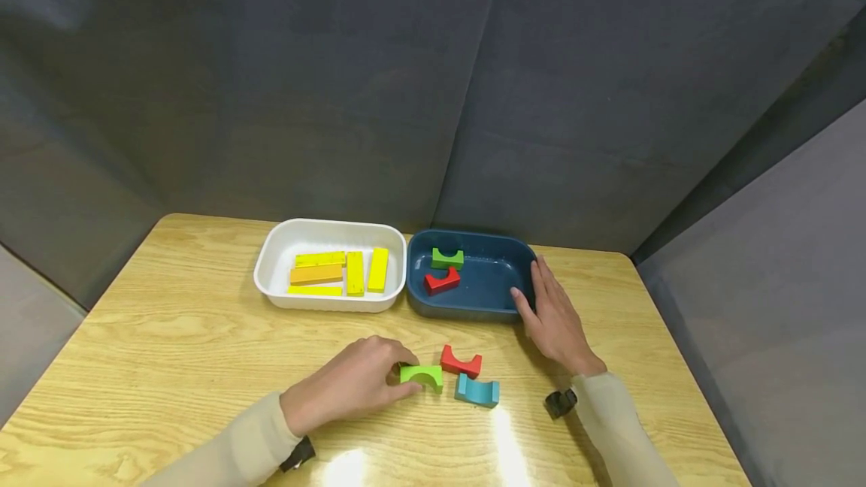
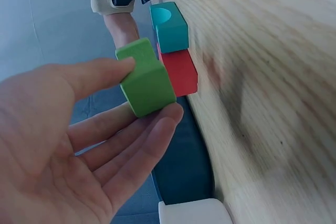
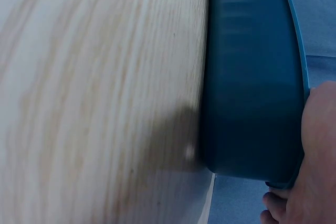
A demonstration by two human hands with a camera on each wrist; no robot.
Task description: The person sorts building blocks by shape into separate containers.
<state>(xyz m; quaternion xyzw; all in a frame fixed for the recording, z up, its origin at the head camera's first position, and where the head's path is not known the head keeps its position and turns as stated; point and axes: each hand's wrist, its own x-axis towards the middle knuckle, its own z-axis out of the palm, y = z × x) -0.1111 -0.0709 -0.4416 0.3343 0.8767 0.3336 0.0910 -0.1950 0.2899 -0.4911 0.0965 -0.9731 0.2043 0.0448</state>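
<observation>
In the head view my left hand (image 1: 352, 383) pinches a light green arch block (image 1: 421, 370) between thumb and fingers. The left wrist view shows that green block (image 2: 149, 90) at the fingertips, its hollow facing the thumb side. Just right of it on the table are a red arch block (image 1: 461, 367) and a blue arch block (image 1: 477, 394). My right hand (image 1: 558, 322) grips the right end of a dark blue bin (image 1: 467, 313), thumb over the rim on the inside, fingers along the outside. Inside that bin lie a green arch block (image 1: 447, 261) and a red one (image 1: 443, 284).
A white bin (image 1: 331, 304) stands against the blue bin's left side, holding several yellow bars (image 1: 377, 270) and an orange-yellow bar (image 1: 316, 274). Behind both bins hangs a dark grey curtain (image 1: 338, 96). The wooden table (image 1: 169, 337) spreads out in front.
</observation>
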